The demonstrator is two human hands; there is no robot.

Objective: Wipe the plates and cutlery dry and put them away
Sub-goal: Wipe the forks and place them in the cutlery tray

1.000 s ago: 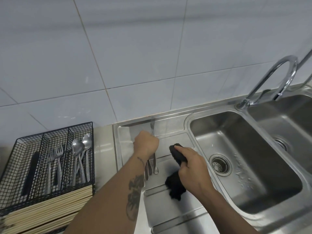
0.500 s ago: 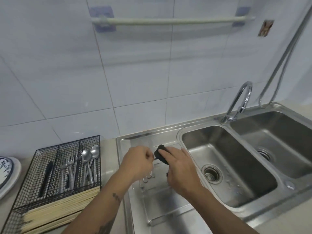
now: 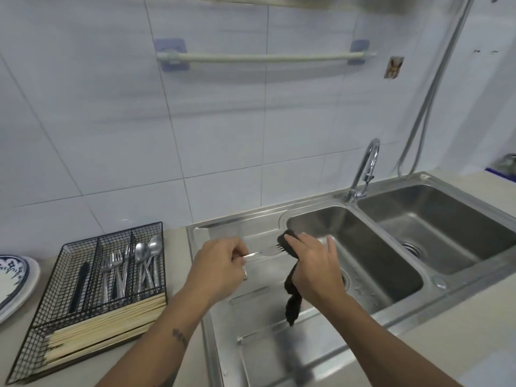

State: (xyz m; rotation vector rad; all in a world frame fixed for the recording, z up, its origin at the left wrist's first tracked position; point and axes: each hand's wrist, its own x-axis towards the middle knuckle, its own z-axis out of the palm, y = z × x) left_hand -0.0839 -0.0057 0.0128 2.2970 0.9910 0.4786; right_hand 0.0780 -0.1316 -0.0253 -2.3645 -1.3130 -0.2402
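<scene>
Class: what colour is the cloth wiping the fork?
Black, head view.

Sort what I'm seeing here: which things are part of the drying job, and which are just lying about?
In the job:
fork, gripped by left hand
black cloth in right hand
wire cutlery basket
plates

Just there:
faucet
towel rail
chopsticks

Fork (image 3: 265, 251): steel, I see it level over the drainboard, tines against black cloth (image 3: 290, 277). Stored forks (image 3: 111, 275) and spoons (image 3: 146, 261) lie in wire caddy (image 3: 42, 339). Patterned plates (image 3: 16, 283) stacked far left.
</scene>
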